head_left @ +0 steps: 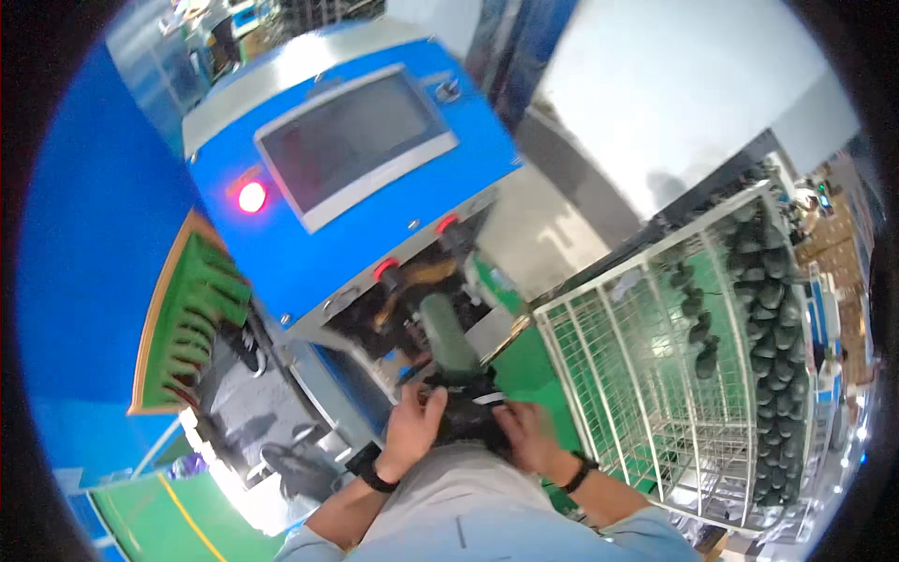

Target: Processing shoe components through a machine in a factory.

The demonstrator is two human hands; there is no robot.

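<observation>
A grey-green foot-shaped mould [448, 337] juts toward me from the machine. At its near end is a black shoe upper [468, 426] with a white strip, dark and partly hidden by my hands. My left hand [415, 429] grips its left edge, thumb on top and fingers curled. From the other side my right hand [530, 436], slightly blurred, holds the right edge with its fingertips tucked against the black material. A dark band circles each wrist.
Above the mould stands a blue machine panel [375, 225] with a dark screen [351, 140] and a lit red lamp [251, 197]. A white wire rack [646, 375] with rows of dark shoes [773, 375] is at right. An orange-edged green board [201, 318] stands left.
</observation>
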